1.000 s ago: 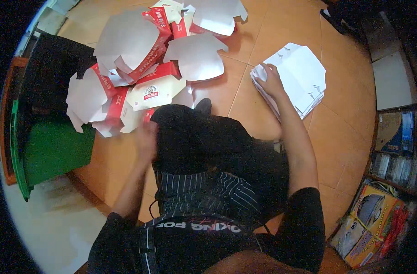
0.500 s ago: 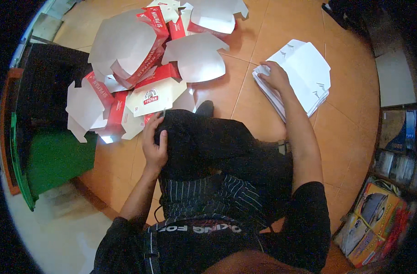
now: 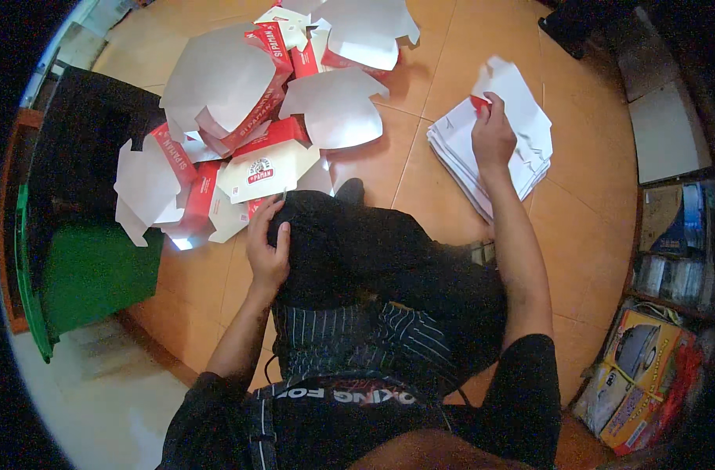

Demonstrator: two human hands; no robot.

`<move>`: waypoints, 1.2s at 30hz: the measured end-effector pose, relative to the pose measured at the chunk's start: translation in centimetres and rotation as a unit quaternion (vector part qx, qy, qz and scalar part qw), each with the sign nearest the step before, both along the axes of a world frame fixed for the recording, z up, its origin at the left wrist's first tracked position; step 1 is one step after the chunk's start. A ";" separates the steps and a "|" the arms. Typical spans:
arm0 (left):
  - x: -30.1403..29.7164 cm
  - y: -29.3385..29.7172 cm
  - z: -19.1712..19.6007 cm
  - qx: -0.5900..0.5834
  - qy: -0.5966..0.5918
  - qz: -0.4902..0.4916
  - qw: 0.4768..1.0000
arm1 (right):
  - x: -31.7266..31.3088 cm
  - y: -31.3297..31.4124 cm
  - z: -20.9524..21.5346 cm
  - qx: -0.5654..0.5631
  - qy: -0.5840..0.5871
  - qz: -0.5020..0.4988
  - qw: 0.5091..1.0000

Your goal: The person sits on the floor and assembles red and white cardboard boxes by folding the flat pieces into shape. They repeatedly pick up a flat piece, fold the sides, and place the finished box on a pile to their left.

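My right hand (image 3: 494, 141) pinches the near left edge of a flat white carton blank (image 3: 512, 90), tilting it up off the stack. A bit of its red underside shows by my fingers. Beneath it, the stack of white carton blanks (image 3: 461, 163) lies on the tiled floor. On my black-clad knee (image 3: 318, 235) rests my left hand (image 3: 268, 249), fingers stretched and thumb apart. A small thin pale thing shows at its fingertips, too small to make out. Ahead and left sits a pile of partly folded red and white cartons (image 3: 224, 78).
At the left stands a green bin (image 3: 99, 266) beside a black object (image 3: 91, 141). Along the right side are a shelf with packages (image 3: 671, 227) and a yellow-orange printed box (image 3: 635, 372). Orange floor tiles (image 3: 396, 168) run between pile and stack.
My right hand has closed on the top carton blank and raised its near edge from the stack. My left hand stays on the knee.
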State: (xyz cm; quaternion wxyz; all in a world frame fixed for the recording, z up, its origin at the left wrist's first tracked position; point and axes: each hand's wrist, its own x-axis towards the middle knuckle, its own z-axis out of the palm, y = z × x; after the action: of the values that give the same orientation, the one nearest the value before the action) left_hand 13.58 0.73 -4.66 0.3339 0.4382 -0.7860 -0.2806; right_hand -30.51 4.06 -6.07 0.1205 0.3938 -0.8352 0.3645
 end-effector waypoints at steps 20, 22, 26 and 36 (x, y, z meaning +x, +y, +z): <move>-17.4 -3.3 3.4 0.544 -0.022 -0.258 0.798 | 8.2 9.4 0.9 -0.236 -0.509 0.183 0.807; -17.5 -2.2 0.7 0.593 0.076 -0.220 0.770 | 8.3 9.4 0.8 -0.151 -0.414 0.208 0.874; -18.5 -0.6 1.0 0.406 -0.061 -0.253 0.876 | 9.5 9.3 2.7 -0.051 -0.112 0.214 0.969; -18.6 0.5 1.9 0.379 -0.110 -0.209 0.895 | 9.7 9.2 1.7 -0.037 -0.128 0.199 0.971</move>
State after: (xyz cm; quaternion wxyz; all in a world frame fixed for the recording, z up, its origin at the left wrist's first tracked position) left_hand -5.04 1.26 -2.73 -0.0127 0.3852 -0.7251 -0.5706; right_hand -20.85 13.23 -4.33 -0.0479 0.4978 -0.7345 0.4588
